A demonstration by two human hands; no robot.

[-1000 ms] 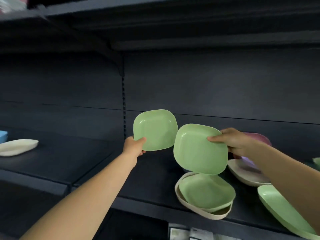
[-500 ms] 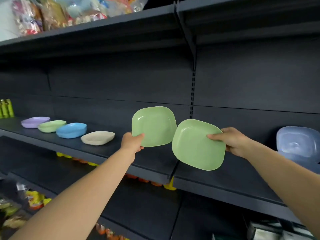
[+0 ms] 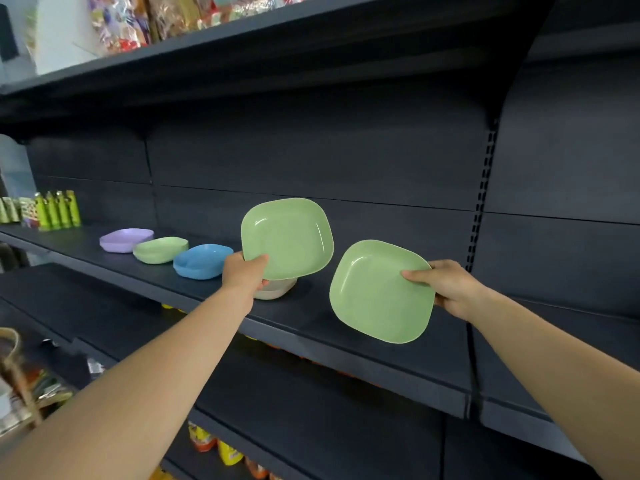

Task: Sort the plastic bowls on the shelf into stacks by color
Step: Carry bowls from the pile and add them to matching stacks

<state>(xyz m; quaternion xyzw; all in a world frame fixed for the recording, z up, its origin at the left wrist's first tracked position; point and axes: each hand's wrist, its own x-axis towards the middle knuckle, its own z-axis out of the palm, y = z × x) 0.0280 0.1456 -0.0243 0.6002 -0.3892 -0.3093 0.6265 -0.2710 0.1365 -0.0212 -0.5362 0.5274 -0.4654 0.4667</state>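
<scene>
Two bare hands reach toward a dark shelf (image 3: pixel 346 344), each holding one green bowl up on edge, hollow side facing the viewer. The left hand (image 3: pixel 244 273) pinches the lower left corner of its green bowl (image 3: pixel 287 237), thumb on the inner face. The right hand (image 3: pixel 446 289) grips the right edge of the second green bowl (image 3: pixel 381 291), fingers laid across the inside. The two held bowls are near each other but apart. Just behind and below the left hand a cream bowl (image 3: pixel 273 291) rests on the shelf, partly hidden. Further left of that hand sit a blue bowl (image 3: pixel 202 261), then a green stack (image 3: pixel 161 249), then a purple bowl (image 3: pixel 126 240), in a row. Beyond those stand several small green bottles (image 3: pixel 57 209). Packaged goods (image 3: pixel 138 19) crowd the shelf overhead. Likely the next step is carrying both bowls past the cream and blue ones to the green stack; it would go best by leveling each bowl hollow side up and nesting them one at a time. Count: two green bowls in hand, and one cream, one blue, one purple and one green pile on the shelf.
</scene>
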